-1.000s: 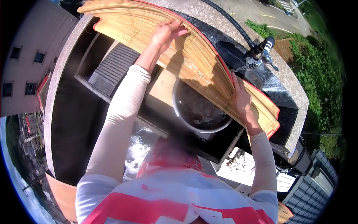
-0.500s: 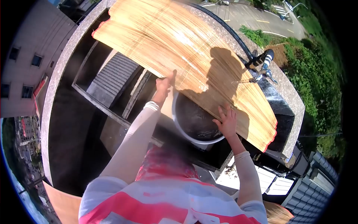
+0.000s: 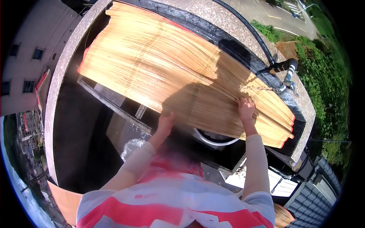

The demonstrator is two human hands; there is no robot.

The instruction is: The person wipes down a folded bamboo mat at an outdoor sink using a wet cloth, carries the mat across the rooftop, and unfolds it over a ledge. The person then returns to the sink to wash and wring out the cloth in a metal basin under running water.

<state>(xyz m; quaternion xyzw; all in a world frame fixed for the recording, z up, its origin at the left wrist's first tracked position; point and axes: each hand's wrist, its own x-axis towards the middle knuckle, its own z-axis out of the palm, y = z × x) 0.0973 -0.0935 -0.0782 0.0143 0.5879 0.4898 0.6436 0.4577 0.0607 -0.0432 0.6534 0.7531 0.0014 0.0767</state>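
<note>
A large straw-coloured mat of fine strips, edged in red, lies across the top of a stone-rimmed basin and sags into long creases on the right. At its near edge my left hand has closed, its fingertips partly hidden in shadow. My right hand rests further in on the mat's right part, fingers bent round a raised crease. Just beyond that hand, water runs onto the mat from a metal tap. Under the near edge, a round bucket shows only part of its pale rim.
A black hose runs over the speckled stone rim to the tap. A dark frame bar crosses the basin, with splashing water below. Beyond lie a road, greenery and a building; roof tiles are at lower right.
The mat has come nearer my body, covering more of the bucket and baring the basin's far side. My left hand moved nearer me; my right hand moved further onto the mat, where a crease now stands.
</note>
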